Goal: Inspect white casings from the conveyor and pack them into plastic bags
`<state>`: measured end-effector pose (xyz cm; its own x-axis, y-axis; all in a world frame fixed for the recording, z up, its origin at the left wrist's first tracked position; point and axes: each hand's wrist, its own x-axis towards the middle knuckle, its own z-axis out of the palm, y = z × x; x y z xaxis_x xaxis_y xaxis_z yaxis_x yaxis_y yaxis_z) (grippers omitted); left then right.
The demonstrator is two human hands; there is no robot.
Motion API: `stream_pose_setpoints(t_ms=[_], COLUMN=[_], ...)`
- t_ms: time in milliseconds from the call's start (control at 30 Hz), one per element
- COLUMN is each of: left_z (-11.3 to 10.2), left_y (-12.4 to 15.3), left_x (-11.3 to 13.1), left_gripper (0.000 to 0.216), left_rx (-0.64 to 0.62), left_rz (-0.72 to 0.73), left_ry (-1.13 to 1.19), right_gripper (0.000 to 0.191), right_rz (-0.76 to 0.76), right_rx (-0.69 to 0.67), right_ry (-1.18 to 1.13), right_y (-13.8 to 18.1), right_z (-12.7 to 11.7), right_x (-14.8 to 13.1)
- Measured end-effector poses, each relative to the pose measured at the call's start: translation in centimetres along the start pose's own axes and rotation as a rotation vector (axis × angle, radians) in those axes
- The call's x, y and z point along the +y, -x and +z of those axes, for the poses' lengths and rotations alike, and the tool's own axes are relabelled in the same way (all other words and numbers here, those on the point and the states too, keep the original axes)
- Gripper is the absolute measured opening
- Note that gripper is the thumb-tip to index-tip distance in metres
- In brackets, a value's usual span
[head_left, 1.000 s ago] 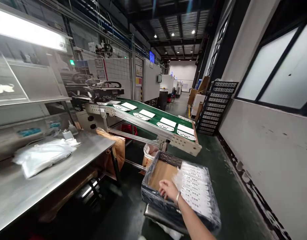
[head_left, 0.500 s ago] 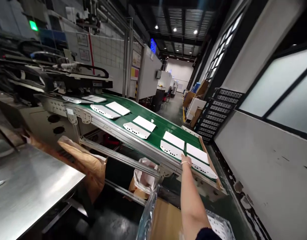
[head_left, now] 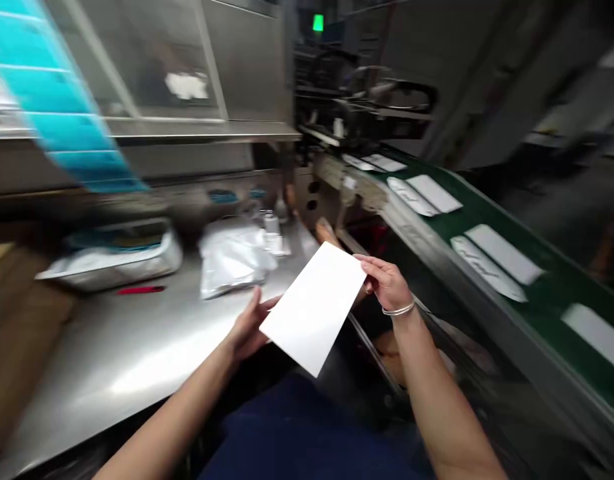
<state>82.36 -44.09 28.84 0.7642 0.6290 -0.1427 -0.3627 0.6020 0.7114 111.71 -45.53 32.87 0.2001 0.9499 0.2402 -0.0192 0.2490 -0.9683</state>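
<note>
A plain white rectangular sheet is held tilted in front of me, between my two hands. My right hand pinches its upper right edge. My left hand supports its lower left edge, with the fingers spread and partly behind the sheet. Off to the right, a green conveyor belt carries more white sheets paired with perforated white strips.
A stainless steel table lies below and left of my hands, holding a plastic bag and a silver tray-like package. A small red item lies on the steel. A blurred teal strip crosses the upper left.
My view has swung left from the belt's low end toward the steel table. My right hand has moved back from the belt, and both hands now hold a white sheet.
</note>
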Motion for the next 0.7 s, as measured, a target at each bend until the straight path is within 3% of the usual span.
stream_pose_setpoints(t_ms=[100,167,233,333,433,500,567,600,700], left_z=[-4.7,-6.4,-7.8,-10.0,-11.6,-12.0,-12.1,-12.1,-12.2], left_y=[2.9,4.1,4.9,5.6,5.9,5.8,5.6,5.5,5.2], left_x=[1.8,2.4,2.9,3.7,4.3,4.6,4.7,4.8,5.3], left_gripper=[0.058,0.057,0.062,0.065,0.066,0.066,0.065,0.065,0.069], left_rx=[0.176,0.218,0.230,0.250,0.245,0.278,0.353,0.385,0.375], left_rz=[-0.006,0.024,0.102,0.237,0.369,0.457,0.506,0.501,0.408], left_ry=[0.171,0.293,0.391,0.490,0.550,0.562,0.559,0.561,0.600], right_gripper=[0.041,0.046,0.052,0.051,0.050,0.057,0.062,0.063,0.060], right_rz=[0.044,-0.001,-0.145,-0.496,-0.784,-0.892,-0.902,-0.856,-0.525], right_rx=[-0.310,-0.391,-0.403,-0.440,-0.650,-0.813,-0.858,-0.819,-0.496], right_ry=[0.104,0.236,0.447,0.835,1.089,1.154,1.209,1.248,1.365], right_y=[-5.2,-7.3,-8.1,-6.3,-2.4,-1.0,-1.9,-3.3,-9.4], right_z=[10.7,14.6,17.2,20.5,23.9,26.0,27.3,27.5,25.2], right_x=[3.2,4.9,6.1,6.9,7.5,8.0,8.7,9.1,10.3])
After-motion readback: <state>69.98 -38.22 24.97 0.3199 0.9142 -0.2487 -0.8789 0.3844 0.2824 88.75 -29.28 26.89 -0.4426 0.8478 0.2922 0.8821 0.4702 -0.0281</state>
